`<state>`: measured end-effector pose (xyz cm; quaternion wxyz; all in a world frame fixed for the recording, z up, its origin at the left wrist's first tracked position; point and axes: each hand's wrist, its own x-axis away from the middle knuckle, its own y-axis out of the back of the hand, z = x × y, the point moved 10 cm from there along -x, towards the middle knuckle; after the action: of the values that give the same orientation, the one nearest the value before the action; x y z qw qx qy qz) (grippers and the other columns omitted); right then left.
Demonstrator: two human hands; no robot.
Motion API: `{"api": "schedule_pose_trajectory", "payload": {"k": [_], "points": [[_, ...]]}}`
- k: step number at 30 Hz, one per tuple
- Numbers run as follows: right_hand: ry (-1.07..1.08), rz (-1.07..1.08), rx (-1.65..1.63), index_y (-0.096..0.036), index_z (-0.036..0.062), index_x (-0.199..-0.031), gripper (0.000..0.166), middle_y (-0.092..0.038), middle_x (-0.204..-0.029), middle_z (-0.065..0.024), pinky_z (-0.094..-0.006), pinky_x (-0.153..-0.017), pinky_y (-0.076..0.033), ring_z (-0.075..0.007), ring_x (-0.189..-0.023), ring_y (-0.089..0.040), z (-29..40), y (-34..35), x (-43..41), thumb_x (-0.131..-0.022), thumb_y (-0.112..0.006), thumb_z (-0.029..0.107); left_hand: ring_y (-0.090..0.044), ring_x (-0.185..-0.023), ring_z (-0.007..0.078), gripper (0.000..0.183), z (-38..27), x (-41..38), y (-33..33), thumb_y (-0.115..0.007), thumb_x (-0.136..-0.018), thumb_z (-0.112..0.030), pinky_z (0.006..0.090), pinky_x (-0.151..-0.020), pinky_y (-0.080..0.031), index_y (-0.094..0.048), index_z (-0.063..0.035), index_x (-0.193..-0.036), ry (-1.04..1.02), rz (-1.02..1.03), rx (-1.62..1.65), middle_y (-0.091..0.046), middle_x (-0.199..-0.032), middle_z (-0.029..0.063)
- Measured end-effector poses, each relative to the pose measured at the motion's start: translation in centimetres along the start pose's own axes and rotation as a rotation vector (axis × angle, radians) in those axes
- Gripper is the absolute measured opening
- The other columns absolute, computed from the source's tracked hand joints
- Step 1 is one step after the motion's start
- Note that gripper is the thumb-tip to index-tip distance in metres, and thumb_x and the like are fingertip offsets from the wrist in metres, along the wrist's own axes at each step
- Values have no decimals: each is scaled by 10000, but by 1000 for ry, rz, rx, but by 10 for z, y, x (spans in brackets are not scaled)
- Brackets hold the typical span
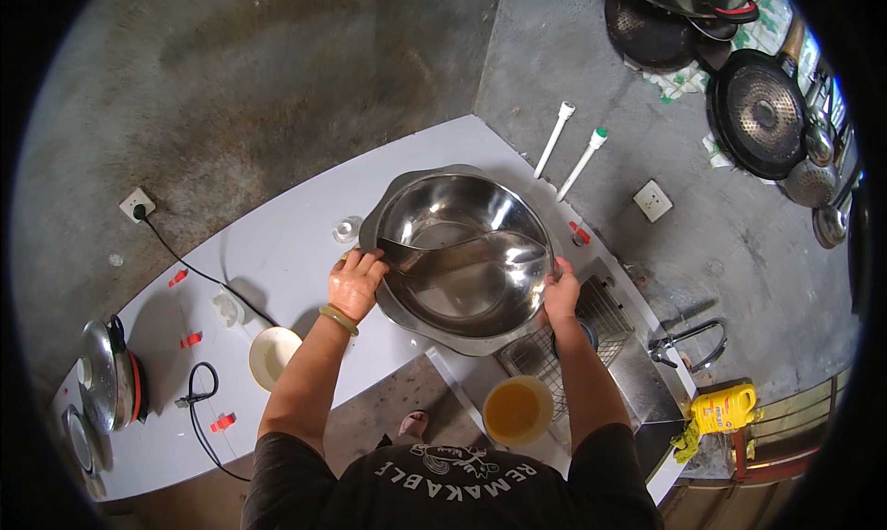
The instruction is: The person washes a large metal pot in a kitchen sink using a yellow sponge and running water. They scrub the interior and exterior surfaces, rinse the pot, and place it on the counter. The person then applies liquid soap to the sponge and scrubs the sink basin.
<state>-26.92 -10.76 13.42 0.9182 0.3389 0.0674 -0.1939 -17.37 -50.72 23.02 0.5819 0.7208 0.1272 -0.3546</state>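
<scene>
A stainless steel hot pot (pixel 457 301) with a curved divider (pixel 461 253) is held between my two hands over the counter corner. Its two compartments look bare inside, with shiny walls. My left hand (pixel 355 282), with a bangle (pixel 339 320) at the wrist, grips the left rim, fingers over the edge. On the opposite side, my right hand (pixel 563 293) grips the rim at what seems to be a handle. Whether the pot's base touches the counter is hidden. A small glass jar or lid (pixel 345 230) lies just beyond my left hand.
A bowl of yellow-orange liquid (pixel 513 411) stands near the sink's wire rack (pixel 606 315). To the left are a pale bowl (pixel 275 357), a lidded pan (pixel 107 377) and a black cord (pixel 197 429). White pipes (pixel 582 164) rise behind; a faucet (pixel 693 343) and yellow jug (pixel 724 409) are right.
</scene>
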Motion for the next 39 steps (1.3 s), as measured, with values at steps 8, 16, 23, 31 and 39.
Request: {"api": "schedule_pose_trajectory", "payload": {"k": [8,16,23,31,39], "points": [[116,-70,8,-554,50,-1180,409,-668,-925,-141,-336,-778,-504,-246,-839,-648,15,-61,-28,-775,-588,5,-576,-989,239,161,52,8,-43,-631,-703,-95,386,-766,-511,-600,-139,-854,54,95,-32,-620,-1083,0],[69,-42,-67,-553,11,-1164,410,-632,-1041,-141,-340,-828,-496,-259,-917,-620,5,-88,-38,-758,-571,-40,-573,-1000,240,155,70,10,-65,-621,-723,-97,394,-776,-505,-593,-142,-868,79,145,-39,-613,-1101,4],[113,-76,22,-548,16,-1169,398,-647,-1000,-117,-308,-769,-505,-203,-863,-622,4,-93,-42,-776,-566,-46,-575,-979,230,154,73,6,-77,-616,-724,-91,390,-768,-505,-591,-146,-865,78,171,-27,-608,-1105,-1],[86,-80,5,-565,30,-1158,408,-639,-1036,-123,-346,-810,-499,-265,-915,-618,2,-96,-45,-754,-576,-20,-569,-977,220,187,78,9,-92,-642,-690,-100,388,-792,-495,-602,-151,-866,73,177,-35,-603,-1100,-3],[81,-87,44,-560,29,-1153,391,-653,-1012,-140,-347,-803,-505,-266,-907,-634,1,-100,-42,-765,-599,-7,-569,-968,213,239,82,15,-105,-658,-638,-70,382,-761,-506,-575,-151,-847,62,183,-56,-606,-1094,-10]]}}
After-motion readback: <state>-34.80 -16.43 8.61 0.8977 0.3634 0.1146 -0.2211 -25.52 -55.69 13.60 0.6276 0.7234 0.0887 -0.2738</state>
